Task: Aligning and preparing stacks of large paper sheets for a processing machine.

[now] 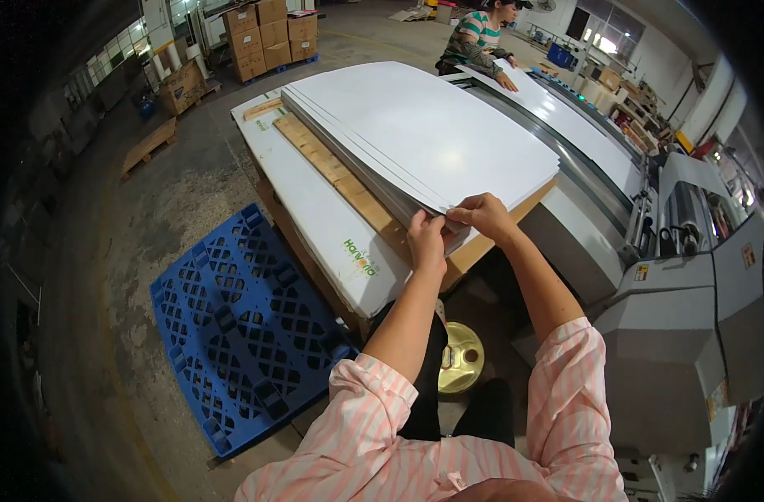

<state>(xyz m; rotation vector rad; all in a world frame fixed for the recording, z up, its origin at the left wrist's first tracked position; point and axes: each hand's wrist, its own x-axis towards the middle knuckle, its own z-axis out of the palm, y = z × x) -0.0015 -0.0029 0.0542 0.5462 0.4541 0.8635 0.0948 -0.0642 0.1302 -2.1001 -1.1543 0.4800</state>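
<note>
1. A tall stack of large white sheets (424, 125) is seen lying on a wooden board (348, 188), which rests on a white-topped pallet load (315, 217) in front of the person.
2. The near corner of the stack is gripped by both hands, which are set close together, almost touching.
3. The left hand (426, 238) is closed on the corner edge from the near side, with the fingers curled over a bundle of sheets and the thumb tucked below.
4. The right hand (482, 213) is pinched on the top sheets at the same corner, the fingertips (457, 216) being pressed onto the upper surface just beside the left hand.
5. The sheets at the corner are seen slightly fanned, so that several thin grey edges are shown below the top layer.
6. Pink and white striped sleeves (382, 418) are worn on both forearms, which come in from the lower edge.
7. A grey machine (675, 309) with a long feed bed is placed to the right of the stack, just beside it.
8. A blue plastic pallet (231, 335) is laid on the concrete floor to the left, near the load.
9. A round yellow lid (461, 360) is seen on the floor below the hands.
10. At the far end, another person's hand (507, 82) is laid on a white sheet on the machine bed.
11. Brown cartons (273, 33) are stacked in the far background.
</note>
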